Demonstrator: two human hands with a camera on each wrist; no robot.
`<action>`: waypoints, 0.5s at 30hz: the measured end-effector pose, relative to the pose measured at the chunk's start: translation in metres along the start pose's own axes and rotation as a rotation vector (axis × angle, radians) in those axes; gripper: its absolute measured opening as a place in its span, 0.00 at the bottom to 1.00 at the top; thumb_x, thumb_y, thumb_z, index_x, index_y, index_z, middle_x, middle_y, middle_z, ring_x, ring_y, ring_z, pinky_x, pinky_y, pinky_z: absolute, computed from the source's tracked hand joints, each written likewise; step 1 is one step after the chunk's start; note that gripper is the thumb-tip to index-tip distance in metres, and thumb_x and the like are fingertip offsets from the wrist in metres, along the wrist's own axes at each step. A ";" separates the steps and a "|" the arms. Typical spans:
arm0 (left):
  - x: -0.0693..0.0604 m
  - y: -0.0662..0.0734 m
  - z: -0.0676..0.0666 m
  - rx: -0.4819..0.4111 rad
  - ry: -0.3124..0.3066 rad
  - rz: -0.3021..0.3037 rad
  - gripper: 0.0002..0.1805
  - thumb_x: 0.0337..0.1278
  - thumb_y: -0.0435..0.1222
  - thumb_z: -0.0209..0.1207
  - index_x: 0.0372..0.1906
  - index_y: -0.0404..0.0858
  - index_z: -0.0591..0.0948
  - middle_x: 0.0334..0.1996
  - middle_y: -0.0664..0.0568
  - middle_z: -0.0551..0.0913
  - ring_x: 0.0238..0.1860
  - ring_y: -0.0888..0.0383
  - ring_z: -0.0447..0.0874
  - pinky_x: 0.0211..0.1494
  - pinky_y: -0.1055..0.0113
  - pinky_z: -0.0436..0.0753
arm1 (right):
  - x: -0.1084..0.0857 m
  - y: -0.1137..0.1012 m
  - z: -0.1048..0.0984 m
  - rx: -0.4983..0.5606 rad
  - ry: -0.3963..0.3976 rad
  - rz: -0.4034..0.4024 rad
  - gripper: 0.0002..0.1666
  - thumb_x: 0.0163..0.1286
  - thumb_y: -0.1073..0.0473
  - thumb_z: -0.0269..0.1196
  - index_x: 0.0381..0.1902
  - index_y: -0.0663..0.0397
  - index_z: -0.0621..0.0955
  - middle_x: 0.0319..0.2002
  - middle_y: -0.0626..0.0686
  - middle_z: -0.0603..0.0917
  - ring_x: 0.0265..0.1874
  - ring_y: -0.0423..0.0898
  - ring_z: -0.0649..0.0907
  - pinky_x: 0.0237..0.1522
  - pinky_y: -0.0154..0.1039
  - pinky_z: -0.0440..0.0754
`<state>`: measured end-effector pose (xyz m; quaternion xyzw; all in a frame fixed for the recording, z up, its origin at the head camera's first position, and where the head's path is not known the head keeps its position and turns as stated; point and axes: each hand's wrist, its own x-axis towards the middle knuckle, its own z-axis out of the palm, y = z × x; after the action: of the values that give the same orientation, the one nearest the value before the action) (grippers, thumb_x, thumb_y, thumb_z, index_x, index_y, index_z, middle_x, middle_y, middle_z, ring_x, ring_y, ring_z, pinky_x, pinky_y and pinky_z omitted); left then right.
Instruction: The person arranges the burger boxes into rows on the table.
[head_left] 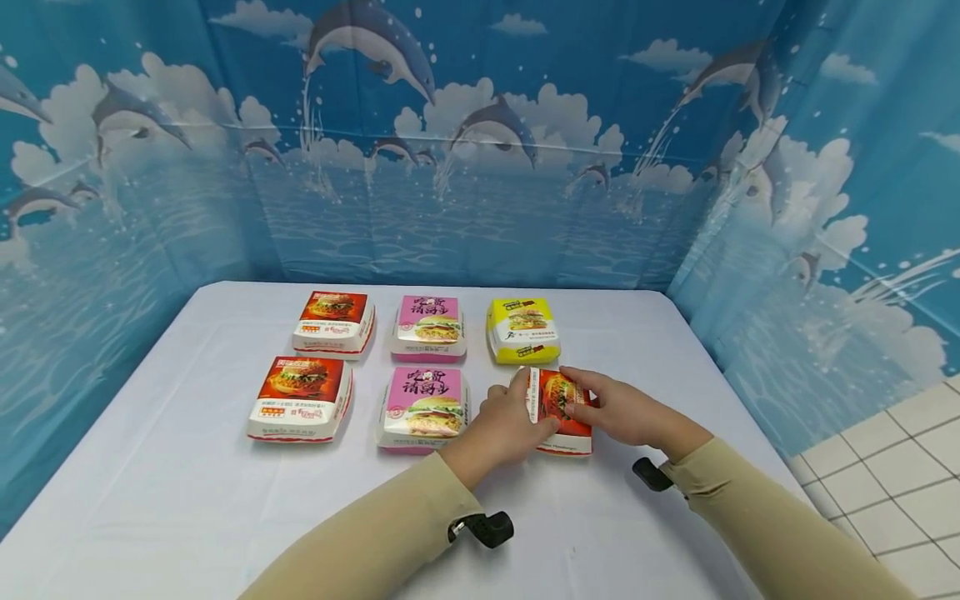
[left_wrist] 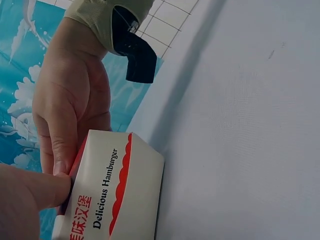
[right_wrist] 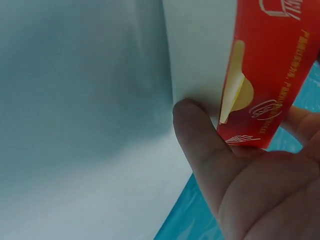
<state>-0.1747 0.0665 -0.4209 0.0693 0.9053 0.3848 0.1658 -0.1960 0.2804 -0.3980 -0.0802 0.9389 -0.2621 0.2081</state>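
A red and white hamburger box (head_left: 564,403) is at the front right of the group, turned sideways compared with the others. My left hand (head_left: 504,427) grips its left side, the thumb lying over the top edge. On the other side, my right hand (head_left: 626,410) holds the box, its thumb also on the top. The left wrist view shows the box's white side (left_wrist: 125,185) with "Delicious Hamburger" on it. A red side (right_wrist: 272,65) with a cut tab appears in the right wrist view, where a finger (right_wrist: 200,135) touches the lower white wall.
Behind the held box is a yellow box (head_left: 523,332). Two pink boxes (head_left: 423,408) stand in the middle column, and two more red and white boxes (head_left: 302,398) on the left. All rest on a white-covered table (head_left: 180,467), backed by a blue dolphin curtain (head_left: 480,208).
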 end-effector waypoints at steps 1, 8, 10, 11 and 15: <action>0.000 0.000 0.000 0.001 -0.001 0.001 0.54 0.62 0.60 0.69 0.86 0.56 0.53 0.67 0.38 0.71 0.56 0.46 0.75 0.51 0.50 0.88 | -0.001 0.000 0.000 0.007 -0.013 -0.001 0.51 0.74 0.36 0.64 0.86 0.41 0.57 0.80 0.63 0.64 0.72 0.64 0.71 0.71 0.66 0.75; 0.002 -0.001 0.001 -0.008 -0.009 0.006 0.54 0.62 0.57 0.70 0.86 0.54 0.53 0.65 0.38 0.71 0.55 0.47 0.76 0.52 0.49 0.89 | -0.003 0.000 0.004 0.009 -0.071 -0.026 0.55 0.77 0.34 0.60 0.87 0.44 0.47 0.85 0.64 0.52 0.81 0.67 0.59 0.77 0.71 0.63; 0.003 -0.001 0.001 -0.010 -0.005 0.008 0.54 0.62 0.57 0.70 0.86 0.53 0.53 0.65 0.38 0.71 0.55 0.47 0.76 0.53 0.49 0.88 | -0.003 0.000 0.005 -0.011 -0.073 -0.030 0.55 0.77 0.32 0.59 0.88 0.44 0.46 0.85 0.65 0.50 0.80 0.68 0.59 0.76 0.71 0.64; 0.003 -0.001 0.001 -0.010 -0.004 0.008 0.54 0.62 0.57 0.70 0.86 0.53 0.53 0.65 0.38 0.71 0.55 0.47 0.76 0.53 0.50 0.88 | -0.002 0.000 0.006 -0.025 -0.074 -0.030 0.55 0.77 0.32 0.58 0.88 0.44 0.45 0.85 0.65 0.50 0.80 0.69 0.60 0.76 0.71 0.64; 0.005 -0.002 0.003 -0.003 0.004 0.011 0.54 0.62 0.56 0.70 0.86 0.52 0.53 0.64 0.37 0.72 0.54 0.47 0.76 0.52 0.50 0.89 | -0.002 0.000 0.008 -0.033 -0.073 -0.018 0.55 0.77 0.31 0.58 0.88 0.41 0.44 0.85 0.65 0.50 0.79 0.69 0.61 0.75 0.71 0.66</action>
<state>-0.1781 0.0680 -0.4255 0.0733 0.9047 0.3872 0.1617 -0.1912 0.2774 -0.4034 -0.1018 0.9341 -0.2455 0.2385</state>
